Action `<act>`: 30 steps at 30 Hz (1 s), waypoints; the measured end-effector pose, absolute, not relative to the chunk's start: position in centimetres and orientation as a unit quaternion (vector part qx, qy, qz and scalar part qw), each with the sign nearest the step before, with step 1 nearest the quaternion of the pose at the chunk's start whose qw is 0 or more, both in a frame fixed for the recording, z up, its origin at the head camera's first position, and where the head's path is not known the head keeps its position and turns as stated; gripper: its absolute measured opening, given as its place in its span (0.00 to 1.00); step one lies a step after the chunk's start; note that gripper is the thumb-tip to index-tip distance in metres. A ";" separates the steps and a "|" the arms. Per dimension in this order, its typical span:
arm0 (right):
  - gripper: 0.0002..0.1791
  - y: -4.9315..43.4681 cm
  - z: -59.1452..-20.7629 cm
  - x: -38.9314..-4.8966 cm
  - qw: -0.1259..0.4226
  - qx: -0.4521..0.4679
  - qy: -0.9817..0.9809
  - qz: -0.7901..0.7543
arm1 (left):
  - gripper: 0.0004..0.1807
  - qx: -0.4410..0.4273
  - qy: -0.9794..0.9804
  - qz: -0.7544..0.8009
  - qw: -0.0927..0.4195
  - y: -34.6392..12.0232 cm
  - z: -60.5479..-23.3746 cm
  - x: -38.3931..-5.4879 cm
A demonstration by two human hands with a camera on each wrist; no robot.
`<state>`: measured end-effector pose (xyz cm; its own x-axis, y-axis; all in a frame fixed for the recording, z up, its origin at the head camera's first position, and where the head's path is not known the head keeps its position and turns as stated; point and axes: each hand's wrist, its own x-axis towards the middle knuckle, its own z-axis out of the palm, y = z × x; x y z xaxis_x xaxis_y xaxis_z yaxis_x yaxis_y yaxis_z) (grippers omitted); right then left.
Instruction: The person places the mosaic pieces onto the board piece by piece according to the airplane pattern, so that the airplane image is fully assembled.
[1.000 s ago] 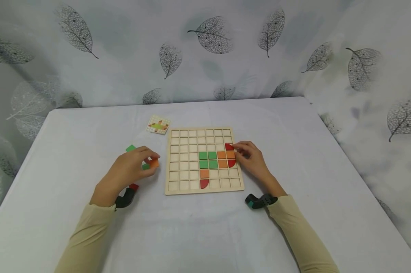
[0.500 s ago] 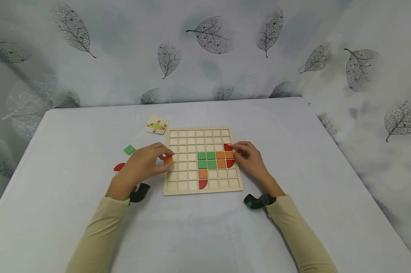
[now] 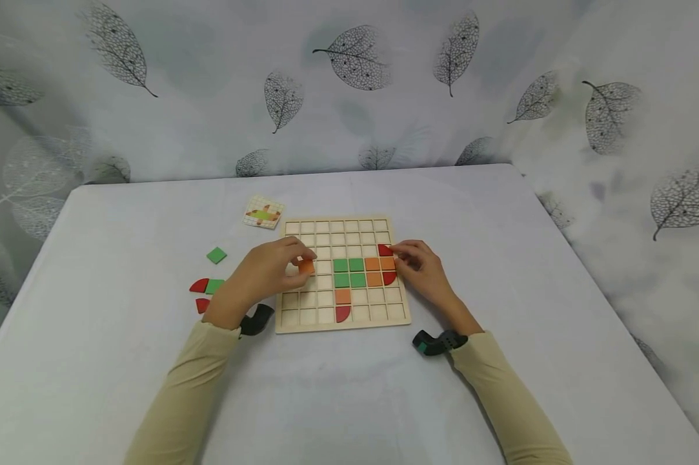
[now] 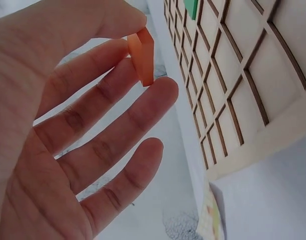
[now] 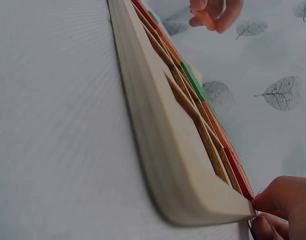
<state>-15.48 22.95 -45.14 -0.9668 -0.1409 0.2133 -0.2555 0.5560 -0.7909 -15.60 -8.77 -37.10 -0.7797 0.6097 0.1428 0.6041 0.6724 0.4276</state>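
Note:
Between its thumb and fingertips, my left hand (image 3: pixel 262 274) pinches an orange square tile (image 3: pixel 306 267). In the left wrist view the tile (image 4: pixel 146 59) is raised off the wooden grid board, with the lower fingers spread. The hand is over the left part of the board (image 3: pixel 308 316) in the head view. My right hand (image 3: pixel 429 276) grips the board's right edge; in the right wrist view its thumb (image 5: pixel 273 195) presses by a red piece, with a finger below. Green tiles (image 3: pixel 349 272), orange tiles (image 3: pixel 343 296) and red rounded pieces (image 3: pixel 343 314) sit in the board's cells.
Left of the board lie a green tile (image 3: pixel 216 255), another green tile (image 3: pixel 214 286) and two red rounded pieces (image 3: pixel 199 285). A pattern card (image 3: pixel 263 212) lies beyond the board's far left corner. A white cloth (image 3: pixel 337 394) covers the table.
My left hand has carried the orange tile rightward from beside the board to over its left cells, uncovering the loose red and green pieces. The right hand has stayed at the board's edge.

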 end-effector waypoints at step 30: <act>0.15 22.7 -45.1 -15.4 0.057 0.106 -0.875 0.468 | 0.16 0.332 0.900 0.262 0.106 -4.4 -38.2 -19.6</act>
